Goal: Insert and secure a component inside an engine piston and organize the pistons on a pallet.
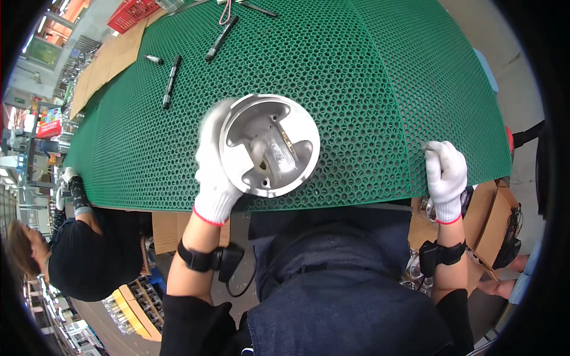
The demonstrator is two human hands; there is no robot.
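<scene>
The piston (284,155) is over the near part of the mat (356,77), with my left hand (212,157) along its left side. My right hand (446,172) is well to the piston's right. Beyond the piston and to its left, two markers (171,82) (221,39) and a short cylinder (154,59) lie on the mat; farther out in that direction are a cardboard sheet (110,62) and a basket (132,14). A co-worker (95,258) is left of the piston and nearer my side; an open carton (490,216) is to its right, below mat level.

left hand (212,160): blurred, seemingly part-hidden behind metal piston (276,159) | red basket (132,14): cut off at top
</scene>
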